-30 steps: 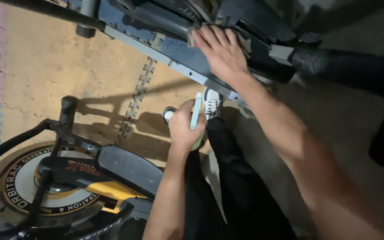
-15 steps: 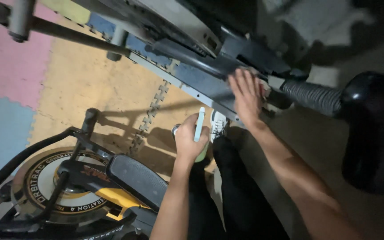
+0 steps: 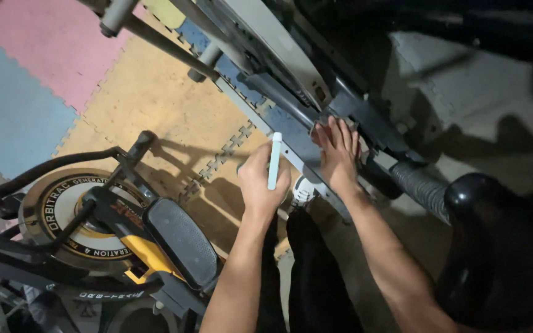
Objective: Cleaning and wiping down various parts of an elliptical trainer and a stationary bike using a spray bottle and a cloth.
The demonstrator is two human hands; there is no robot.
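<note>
Left hand [image 3: 261,182] fingers curled round pale blue tube [image 3: 274,161], upright. Right hand [image 3: 338,154] at 3 o'clock, fingers together, flat on grey machine rail [image 3: 297,145].

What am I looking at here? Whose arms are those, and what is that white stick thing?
The picture comes from a camera on a person's head, looking down, so the two bare arms are that person's own. The left hand grips a slim white tube, pointing upward; what sort of tube it is can't be told. The right hand lies flat with fingers spread on a dark metal bar of a big exercise machine. Lower left is another exercise machine with a round wheel and a black foot pedal. The floor is covered with foam puzzle mats in yellow, pink and blue. Between the arms you see the person's dark trousers.
</note>
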